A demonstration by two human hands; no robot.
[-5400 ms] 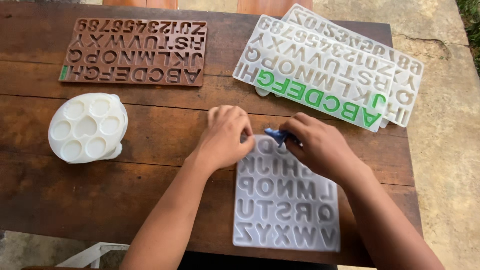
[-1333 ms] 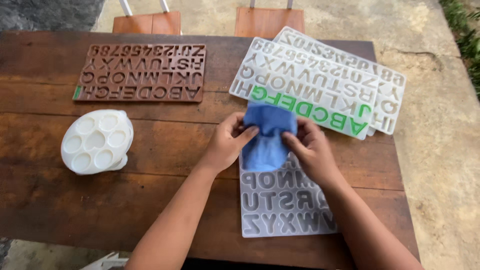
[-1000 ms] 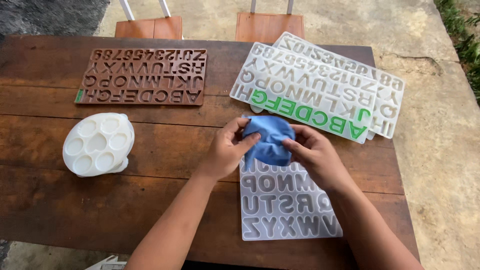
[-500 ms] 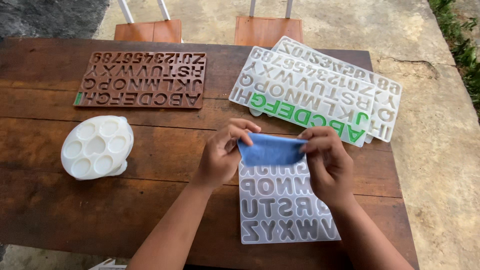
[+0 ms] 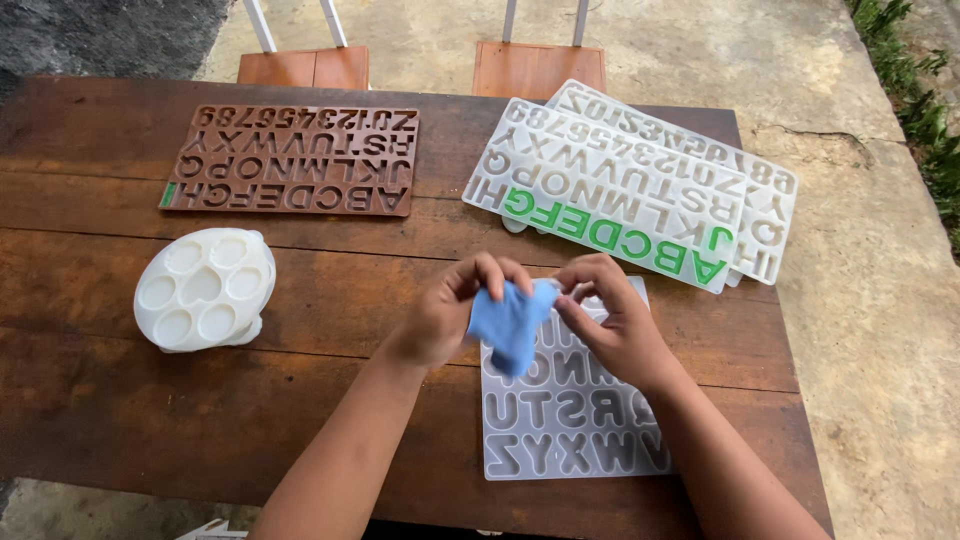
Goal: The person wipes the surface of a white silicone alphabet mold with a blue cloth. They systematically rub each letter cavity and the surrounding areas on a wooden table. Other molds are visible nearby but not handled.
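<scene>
Change: your blue cloth (image 5: 512, 325), stretched flat between both hands half a second ago, now hangs bunched.
Left hand (image 5: 452, 315): fingers pinch its top corner.
Right hand (image 5: 612, 322): fingers pinch the other edge.
Place: above the near clear letter mould (image 5: 572, 420) on the tabletop (image 5: 100, 400).

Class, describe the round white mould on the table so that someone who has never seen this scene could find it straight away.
Start at the dark wooden table and look to its left part, below the brown letter mould. There lies the round white mould, well left of the left hand. It alone is round, with small hollows instead of letters; the other moulds are flat rectangles.
</scene>
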